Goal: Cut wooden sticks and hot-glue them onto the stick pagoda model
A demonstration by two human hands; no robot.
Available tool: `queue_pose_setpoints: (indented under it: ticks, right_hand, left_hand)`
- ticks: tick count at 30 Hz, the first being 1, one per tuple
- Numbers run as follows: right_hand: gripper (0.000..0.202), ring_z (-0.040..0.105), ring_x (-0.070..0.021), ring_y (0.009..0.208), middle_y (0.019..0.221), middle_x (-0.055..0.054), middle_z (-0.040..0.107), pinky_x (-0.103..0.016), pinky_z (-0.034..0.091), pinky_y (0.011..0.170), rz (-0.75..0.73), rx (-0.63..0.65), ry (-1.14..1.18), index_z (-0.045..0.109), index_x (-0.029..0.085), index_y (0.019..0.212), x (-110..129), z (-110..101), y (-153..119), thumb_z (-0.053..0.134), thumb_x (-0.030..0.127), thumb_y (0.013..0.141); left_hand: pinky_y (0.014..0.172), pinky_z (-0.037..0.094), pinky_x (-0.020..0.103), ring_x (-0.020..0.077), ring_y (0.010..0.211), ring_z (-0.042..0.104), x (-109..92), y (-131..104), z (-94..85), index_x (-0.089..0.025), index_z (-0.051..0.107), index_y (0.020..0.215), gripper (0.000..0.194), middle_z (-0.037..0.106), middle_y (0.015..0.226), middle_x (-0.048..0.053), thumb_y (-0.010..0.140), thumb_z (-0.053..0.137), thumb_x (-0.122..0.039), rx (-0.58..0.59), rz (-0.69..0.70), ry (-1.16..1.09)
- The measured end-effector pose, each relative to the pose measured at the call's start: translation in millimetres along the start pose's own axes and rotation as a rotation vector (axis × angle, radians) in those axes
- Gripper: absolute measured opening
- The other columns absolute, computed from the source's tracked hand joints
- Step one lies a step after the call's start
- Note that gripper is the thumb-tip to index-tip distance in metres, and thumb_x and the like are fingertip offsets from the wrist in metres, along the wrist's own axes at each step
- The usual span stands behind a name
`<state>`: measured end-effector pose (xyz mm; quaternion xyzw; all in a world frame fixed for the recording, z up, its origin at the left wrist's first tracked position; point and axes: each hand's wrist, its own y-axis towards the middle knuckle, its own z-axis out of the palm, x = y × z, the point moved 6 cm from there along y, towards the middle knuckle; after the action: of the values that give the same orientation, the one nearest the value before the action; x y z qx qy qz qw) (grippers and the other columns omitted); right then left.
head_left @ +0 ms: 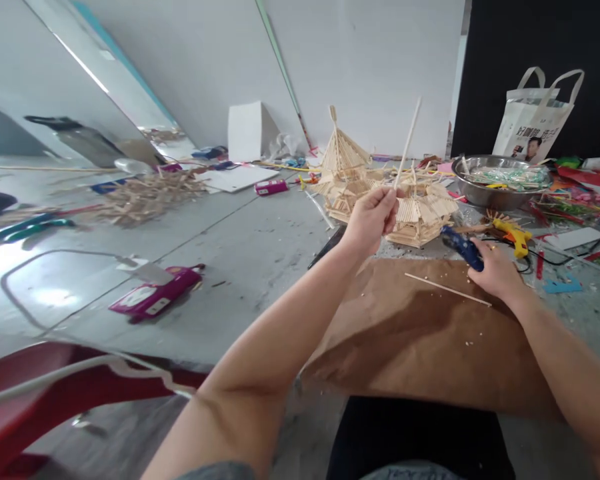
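Note:
My left hand (375, 217) is closed, pinching the lower end of a thin pale wooden stick (409, 143) that points up and slightly right. Lower and to the right, my right hand (497, 270) wraps around a dark blue hand tool (461, 247), whose exact kind is blurred. A second wooden stick (447, 289) lies on the brown paper (420, 340) just left of my right hand. Behind my left hand stand a pointed-roof model pavilion (344, 163) made of sticks and a lower stick-built model (420, 217).
A yellow glue gun (515, 237) lies right of the blue tool. Beyond it stand a steel bowl (500, 193) of clutter and a white bag (530, 123). At left are a purple power strip (157, 293), a stick pile (145, 200), a bottle (83, 141) and a red stool (55, 393).

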<state>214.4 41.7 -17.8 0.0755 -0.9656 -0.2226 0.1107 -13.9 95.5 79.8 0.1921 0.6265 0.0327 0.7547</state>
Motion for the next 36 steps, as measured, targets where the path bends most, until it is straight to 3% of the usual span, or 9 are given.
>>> queue_pose_setpoints:
  ticks: [3,6,14,22,30,36]
  right_hand:
    - [0.059,0.055,-0.0286,0.102,0.112,-0.015,0.058,-0.040,0.044,0.086,-0.009,-0.068,0.132,0.047,0.013,0.127,-1,-14,2,0.051,0.023,0.068]
    - [0.059,0.056,-0.0277,0.104,0.112,-0.013,0.059,-0.040,0.044,0.089,-0.048,-0.046,0.208,0.048,0.016,0.125,7,-21,3,0.051,0.022,0.066]
    - [0.063,0.052,-0.0265,0.113,0.122,-0.011,0.057,-0.041,0.038,0.099,-0.083,0.074,0.241,0.046,0.017,0.129,18,-11,0,0.052,0.022,0.066]
    - [0.058,0.052,-0.0275,0.114,0.121,-0.011,0.058,-0.041,0.037,0.100,-0.127,0.123,0.189,0.051,0.016,0.122,26,-7,-2,0.052,0.021,0.065]
    - [0.056,0.056,-0.0258,0.105,0.112,-0.010,0.060,-0.037,0.042,0.093,-0.155,0.156,0.158,0.050,0.016,0.121,30,-7,-4,0.052,0.023,0.066]
    - [0.054,0.056,-0.0260,0.104,0.111,-0.009,0.061,-0.037,0.043,0.090,-0.180,0.184,0.139,0.052,0.017,0.121,34,-7,-4,0.052,0.023,0.067]
  left_hand:
    - [0.035,0.013,0.020,0.0006,0.033,0.028,21,-30,7.2,-0.018,0.060,0.076,0.020,0.039,0.054,-0.007,0.079,0.060,-0.038,0.052,-0.092,-0.068]
    - [0.037,0.013,0.020,0.0009,0.035,0.026,41,-49,14.6,-0.018,0.061,0.076,0.024,0.038,0.053,-0.007,0.074,0.064,-0.041,0.068,-0.138,-0.079]
    - [0.040,0.014,0.021,0.0042,0.039,0.024,83,-63,24.6,-0.017,0.060,0.079,0.031,0.032,0.047,-0.009,0.070,0.065,-0.046,0.093,-0.197,-0.013]
    - [0.043,0.018,0.021,0.0065,0.043,0.028,96,-68,21.4,-0.017,0.064,0.079,0.019,0.034,0.047,-0.007,0.077,0.058,-0.035,0.182,-0.206,0.230]
    - [0.039,0.020,0.020,0.0041,0.037,0.030,105,-73,29.5,-0.016,0.061,0.080,0.020,0.040,0.047,-0.007,0.078,0.059,-0.036,0.279,-0.406,0.018]
    - [0.035,0.016,0.019,0.0026,0.033,0.031,106,-74,31.2,-0.015,0.060,0.081,0.022,0.046,0.050,-0.006,0.078,0.060,-0.037,0.307,-0.462,-0.061]
